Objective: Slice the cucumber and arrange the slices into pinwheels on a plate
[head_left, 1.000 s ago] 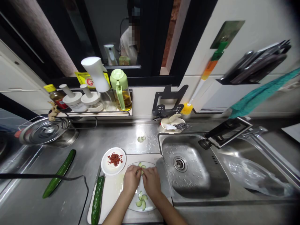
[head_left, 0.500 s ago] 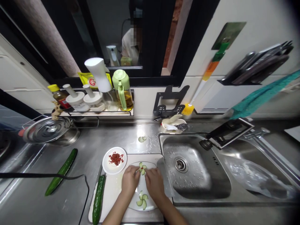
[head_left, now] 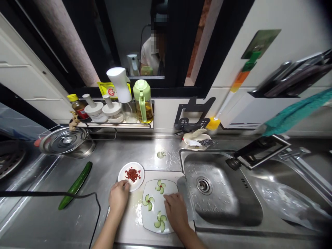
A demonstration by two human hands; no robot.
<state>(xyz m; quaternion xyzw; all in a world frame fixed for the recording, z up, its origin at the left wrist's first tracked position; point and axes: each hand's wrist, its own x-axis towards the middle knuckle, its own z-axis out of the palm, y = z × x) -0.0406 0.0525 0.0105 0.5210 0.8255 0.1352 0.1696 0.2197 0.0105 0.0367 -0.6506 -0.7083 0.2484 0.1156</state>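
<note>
A white rectangular plate (head_left: 169, 188) lies on a white cutting board (head_left: 129, 221) and carries three pinwheels of cucumber slices (head_left: 160, 186). My right hand (head_left: 175, 210) rests on the plate's right side, fingers curled, nothing visible in them. My left hand (head_left: 118, 196) reaches to the near rim of a small round white dish (head_left: 124, 172) holding red goji berries (head_left: 132, 174), with its fingertips at the dish's edge.
A whole cucumber (head_left: 75, 185) lies on the steel counter at left, with a black cable (head_left: 46, 194) across it. A pot lid (head_left: 63, 140) and a rack of bottles (head_left: 118, 103) stand behind. The sink (head_left: 220, 193) is at right.
Both hands left the far pinwheel on the plate. The left hand went left to the berry dish, the right hand drew back. The view shifted, and the cucumber on the board is hidden.
</note>
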